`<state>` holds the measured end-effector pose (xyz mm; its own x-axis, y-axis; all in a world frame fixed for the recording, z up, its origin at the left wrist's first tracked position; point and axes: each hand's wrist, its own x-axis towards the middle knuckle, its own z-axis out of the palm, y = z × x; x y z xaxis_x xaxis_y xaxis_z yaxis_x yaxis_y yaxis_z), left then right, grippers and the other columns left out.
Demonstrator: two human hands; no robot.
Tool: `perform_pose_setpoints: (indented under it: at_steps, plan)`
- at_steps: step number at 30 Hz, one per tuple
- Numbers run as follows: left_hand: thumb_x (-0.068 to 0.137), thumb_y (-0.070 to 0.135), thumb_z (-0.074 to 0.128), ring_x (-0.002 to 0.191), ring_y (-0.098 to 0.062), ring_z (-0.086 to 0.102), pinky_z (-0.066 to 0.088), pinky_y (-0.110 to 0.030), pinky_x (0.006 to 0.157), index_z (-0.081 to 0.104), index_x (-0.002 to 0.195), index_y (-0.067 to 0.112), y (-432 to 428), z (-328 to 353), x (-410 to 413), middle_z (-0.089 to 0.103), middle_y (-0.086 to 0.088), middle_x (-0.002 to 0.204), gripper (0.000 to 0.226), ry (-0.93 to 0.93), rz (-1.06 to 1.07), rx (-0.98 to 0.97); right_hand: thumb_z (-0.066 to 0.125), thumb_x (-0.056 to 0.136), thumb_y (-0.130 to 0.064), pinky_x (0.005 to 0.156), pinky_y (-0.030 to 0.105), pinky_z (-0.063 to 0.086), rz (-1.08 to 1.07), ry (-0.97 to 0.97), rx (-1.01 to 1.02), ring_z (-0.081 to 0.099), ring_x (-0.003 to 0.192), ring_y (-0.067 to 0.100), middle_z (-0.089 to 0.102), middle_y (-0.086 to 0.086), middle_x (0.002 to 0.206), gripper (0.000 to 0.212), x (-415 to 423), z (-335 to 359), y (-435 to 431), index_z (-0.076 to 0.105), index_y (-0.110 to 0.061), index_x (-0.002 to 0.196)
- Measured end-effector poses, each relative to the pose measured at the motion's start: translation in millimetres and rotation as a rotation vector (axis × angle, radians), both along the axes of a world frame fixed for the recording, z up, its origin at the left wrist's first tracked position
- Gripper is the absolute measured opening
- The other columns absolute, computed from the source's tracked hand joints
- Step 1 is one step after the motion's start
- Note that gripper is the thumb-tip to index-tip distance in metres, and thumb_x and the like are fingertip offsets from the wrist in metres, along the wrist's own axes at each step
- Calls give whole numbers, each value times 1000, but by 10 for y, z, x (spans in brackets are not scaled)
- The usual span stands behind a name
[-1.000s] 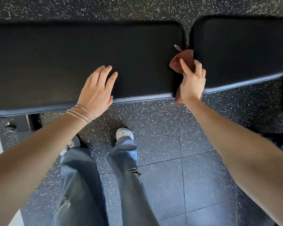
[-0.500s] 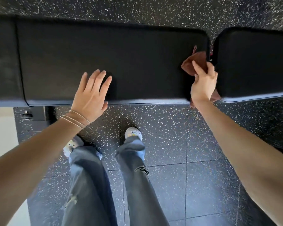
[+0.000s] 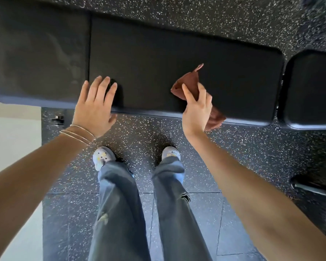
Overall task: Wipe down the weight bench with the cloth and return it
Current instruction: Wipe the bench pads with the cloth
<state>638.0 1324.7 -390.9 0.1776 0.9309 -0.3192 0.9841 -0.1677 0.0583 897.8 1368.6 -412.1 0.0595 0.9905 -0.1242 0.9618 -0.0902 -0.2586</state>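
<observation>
Brown cloth on the black desk, grasped by right hand fingers; left hand fingers released, flat at its near edge.

**The bench across in front of me, both hands at its near edge**

The bench runs left to right before me. Its long pad is in the middle, another section butts against it on the left, and a separate pad sits just beside it on the right. My left hand lies on the long pad's near edge, toward its left end. My right hand, further right, holds the cloth on the same pad. Part of the cloth sticks out beyond my fingers and part hangs over the front edge. The floor lies behind and below the bench, and my shoes stand on it, nearer me than my hands.
</observation>
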Motion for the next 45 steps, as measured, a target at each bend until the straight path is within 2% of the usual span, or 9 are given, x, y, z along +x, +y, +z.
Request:
perform_pose_setpoints:
  at_steps: [12,23,25,27,30,33,36,41,45]
  plan:
    - [73,22,73,135,-44,29,22,-56,112,34,140,0,-138,-29,-1346,34,-26,145,81,-27,101,4,44,88,7,105,38,30,85,-14,8,39,124,29,39,8,144,58,-1470,10,-121,52,-28,133]
    - [77,25,71,137,-40,29,23,-52,114,32,142,-1,-129,-3,-1969,32,-24,147,80,-62,79,-28,51,78,12,106,41,27,222,39,-40,37,127,33,37,10,147,66,-2235,37,-227,52,-25,133]
    - [80,31,68,139,-39,28,22,-50,114,33,141,-1,-106,-2,-2002,31,-23,148,78,-85,90,-22,51,75,15,102,44,31,300,86,-36,41,124,37,41,15,143,65,-2193,64,-254,56,-21,130]
    - [82,35,66,140,-38,26,22,-50,114,33,142,-1,-66,-8,-2018,30,-23,149,78,-103,89,-34,57,70,12,95,47,42,481,115,19,50,115,41,52,19,134,58,-2214,84,-331,64,-17,121]
    - [83,39,65,141,-36,23,21,-48,115,31,143,-1,25,-19,-2050,27,-22,151,80,-113,87,-53,62,65,5,89,50,48,650,118,17,57,109,40,59,16,126,54,-2378,83,-340,69,-18,113]
    - [81,38,66,142,-35,21,20,-48,115,29,143,0,138,-27,-2110,25,-21,152,82,-101,89,-64,54,73,1,91,46,44,606,108,16,55,112,38,58,13,129,49,-2500,75,-51,69,-21,114]
    - [80,37,67,142,-36,21,20,-49,115,29,144,0,264,-41,-2209,25,-22,152,83,-100,107,-74,50,73,7,94,46,39,574,37,-15,48,118,38,51,13,135,58,-2582,67,455,65,-24,120]
    - [81,41,65,143,-35,19,20,-47,116,26,145,1,399,-75,-2314,23,-21,153,84,-84,147,-112,47,80,8,103,42,31,519,-41,-37,38,127,32,41,8,144,62,-2784,15,1313,58,-31,127]
    - [81,41,65,144,-34,17,20,-45,117,25,146,2,429,-83,-2327,21,-20,154,86,-73,126,-152,47,83,7,98,42,33,443,5,-42,42,123,33,44,9,141,58,-2855,32,1183,59,-30,126]
